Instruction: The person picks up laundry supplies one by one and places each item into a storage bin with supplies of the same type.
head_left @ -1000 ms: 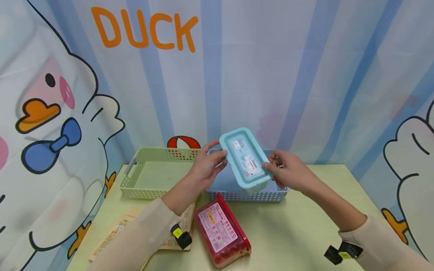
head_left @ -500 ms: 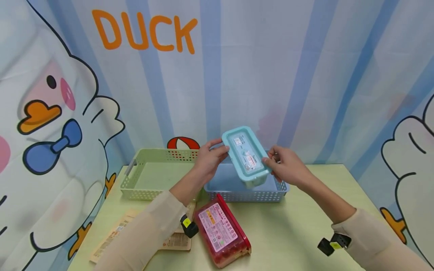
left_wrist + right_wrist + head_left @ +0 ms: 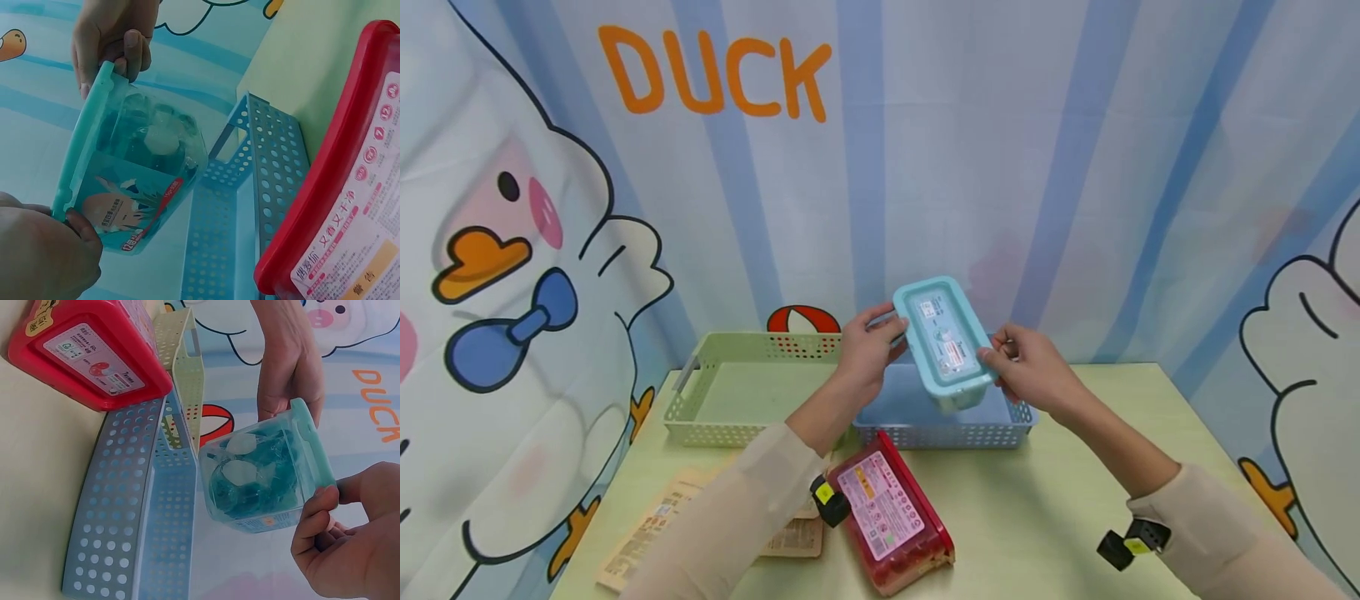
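A tub of laundry pods (image 3: 943, 333) with a turquoise lid is held tilted above the blue basket, lid facing the head camera. My left hand (image 3: 865, 354) pinches the lid's far left edge between thumb and fingers. At the near right edge, my right hand (image 3: 1033, 371) pinches the rim with its thumb on top. Through the clear wall, rounded blue-green pods (image 3: 250, 478) show in the right wrist view. The left wrist view shows the tub's printed side label (image 3: 128, 200). The lid sits on the tub.
The blue perforated basket (image 3: 947, 436) stands below the tub, beside a green basket (image 3: 722, 433). In front lies a red-lidded tub (image 3: 891, 517) on its side. Brown paper-like packages (image 3: 651, 529) lie front left, partly under my left sleeve. A duck-print curtain (image 3: 955, 167) hangs behind.
The tub has shifted slightly right and up, with both hands still on it. My left forearm has moved to the right; my right forearm has come slightly left.
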Demonstrator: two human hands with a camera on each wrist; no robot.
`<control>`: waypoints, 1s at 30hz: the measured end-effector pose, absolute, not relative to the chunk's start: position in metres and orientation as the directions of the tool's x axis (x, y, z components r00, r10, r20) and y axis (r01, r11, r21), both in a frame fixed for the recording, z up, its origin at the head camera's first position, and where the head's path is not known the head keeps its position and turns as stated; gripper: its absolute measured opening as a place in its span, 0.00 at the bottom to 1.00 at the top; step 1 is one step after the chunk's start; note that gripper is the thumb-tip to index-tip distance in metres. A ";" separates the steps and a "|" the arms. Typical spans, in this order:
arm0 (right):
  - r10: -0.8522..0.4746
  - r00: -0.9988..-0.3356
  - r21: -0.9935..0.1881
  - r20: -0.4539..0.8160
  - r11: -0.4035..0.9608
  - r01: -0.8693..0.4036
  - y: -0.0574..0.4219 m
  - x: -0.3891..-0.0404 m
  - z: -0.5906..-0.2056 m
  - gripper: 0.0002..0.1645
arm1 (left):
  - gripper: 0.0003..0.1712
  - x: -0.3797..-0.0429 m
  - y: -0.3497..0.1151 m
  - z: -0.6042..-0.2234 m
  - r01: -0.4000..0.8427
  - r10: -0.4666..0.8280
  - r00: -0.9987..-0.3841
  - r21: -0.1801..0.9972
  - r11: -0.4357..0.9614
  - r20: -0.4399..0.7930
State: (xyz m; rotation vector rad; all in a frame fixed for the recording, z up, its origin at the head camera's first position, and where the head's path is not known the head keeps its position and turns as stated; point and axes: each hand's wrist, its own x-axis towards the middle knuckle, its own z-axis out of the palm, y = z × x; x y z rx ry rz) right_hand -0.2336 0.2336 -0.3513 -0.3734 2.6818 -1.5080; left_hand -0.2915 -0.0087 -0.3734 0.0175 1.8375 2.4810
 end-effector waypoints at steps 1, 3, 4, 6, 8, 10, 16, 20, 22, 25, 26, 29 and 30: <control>-0.227 -0.970 -0.850 0.081 0.493 -0.186 0.234 -0.234 -0.352 0.14 | 0.25 -0.292 -0.008 -0.373 -0.038 0.050 -0.998 0.955 -0.293 -0.025; -0.223 -0.971 -0.852 0.081 0.490 -0.184 0.234 -0.234 -0.354 0.15 | 0.25 -0.292 -0.007 -0.373 -0.045 0.054 -0.998 0.955 -0.295 -0.030; -0.220 -0.972 -0.853 0.080 0.490 -0.181 0.235 -0.233 -0.354 0.15 | 0.25 -0.293 -0.006 -0.373 -0.049 0.060 -0.998 0.954 -0.295 -0.033; -0.215 -0.974 -0.856 0.074 0.488 -0.173 0.237 -0.233 -0.356 0.15 | 0.26 -0.293 -0.005 -0.374 -0.065 0.076 -0.996 0.954 -0.293 -0.045; -0.210 -0.975 -0.862 0.069 0.479 -0.165 0.238 -0.233 -0.358 0.15 | 0.27 -0.295 -0.004 -0.375 -0.074 0.095 -0.994 0.955 -0.286 -0.048; -0.208 -0.976 -0.874 0.066 0.460 -0.157 0.239 -0.233 -0.361 0.16 | 0.28 -0.298 -0.004 -0.377 -0.075 0.110 -0.993 0.958 -0.278 -0.046; -0.205 -0.976 -0.904 0.071 0.401 -0.150 0.240 -0.236 -0.369 0.16 | 0.33 -0.306 -0.004 -0.382 -0.078 0.160 -0.986 0.965 -0.250 -0.038; -0.207 -0.975 -0.907 0.086 0.388 -0.162 0.241 -0.239 -0.376 0.17 | 0.34 -0.306 -0.004 -0.383 -0.090 0.181 -0.982 0.972 -0.217 -0.051; -0.210 -0.973 -0.909 0.095 0.380 -0.171 0.242 -0.240 -0.378 0.17 | 0.35 -0.305 -0.004 -0.384 -0.092 0.191 -0.980 0.976 -0.199 -0.053; -0.215 -0.971 -0.916 0.104 0.361 -0.178 0.245 -0.241 -0.382 0.17 | 0.37 -0.304 -0.002 -0.384 -0.099 0.223 -0.973 0.978 -0.183 -0.057; -0.216 -0.971 -0.918 0.106 0.354 -0.179 0.246 -0.241 -0.384 0.17 | 0.38 -0.304 -0.002 -0.385 -0.101 0.234 -0.971 0.979 -0.177 -0.058; -0.213 -0.971 -0.924 0.108 0.339 -0.177 0.249 -0.241 -0.388 0.17 | 0.40 -0.305 0.000 -0.387 -0.115 0.269 -0.961 0.980 -0.161 -0.069; -0.212 -0.971 -0.925 0.108 0.336 -0.176 0.250 -0.242 -0.390 0.17 | 0.41 -0.306 0.000 -0.388 -0.120 0.276 -0.958 0.980 -0.155 -0.074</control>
